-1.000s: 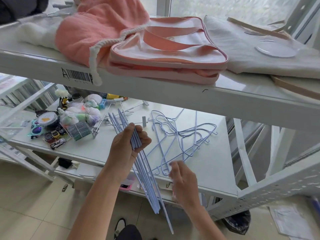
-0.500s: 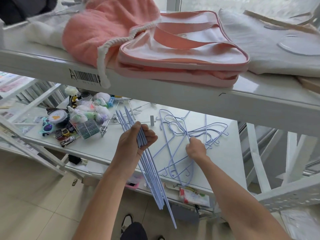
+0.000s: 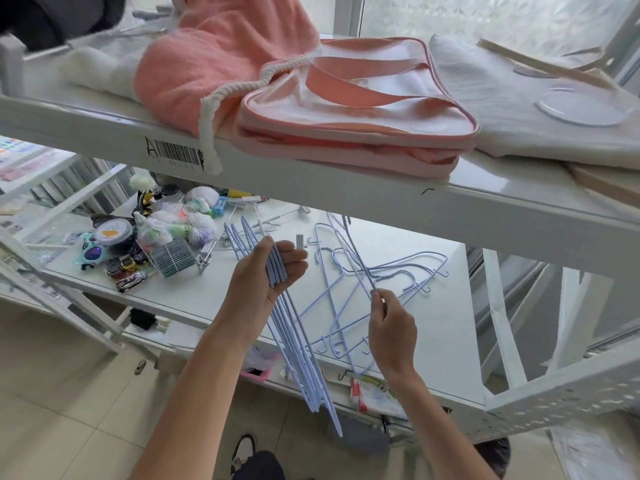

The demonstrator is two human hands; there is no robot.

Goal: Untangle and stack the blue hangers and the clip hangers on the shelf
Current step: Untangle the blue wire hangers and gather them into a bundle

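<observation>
My left hand [image 3: 266,275] grips a bundle of several blue hangers [image 3: 301,358], held edge-on and slanting down past the front edge of the white lower shelf [image 3: 443,341]. A tangle of blue wire hangers [image 3: 349,289] lies on that shelf to the right. My right hand [image 3: 389,330] pinches one blue hanger of the tangle by its wire and holds it tilted up off the shelf. Metal clip hangers [image 3: 266,223] lie at the back of the shelf behind the bundle, partly hidden by the upper shelf.
Toy cars, sunglasses, a round tin and small bagged items [image 3: 156,244] crowd the shelf's left part. The upper shelf [image 3: 346,188] overhangs closely, carrying a pink towel, a pink bag [image 3: 349,119] and white cloth. A slanted frame bar [image 3: 502,323] stands to the right.
My right hand reached into the tangle, pinched one hanger's wire and lifted it upward and toward me. My left hand kept its bundle nearly still.
</observation>
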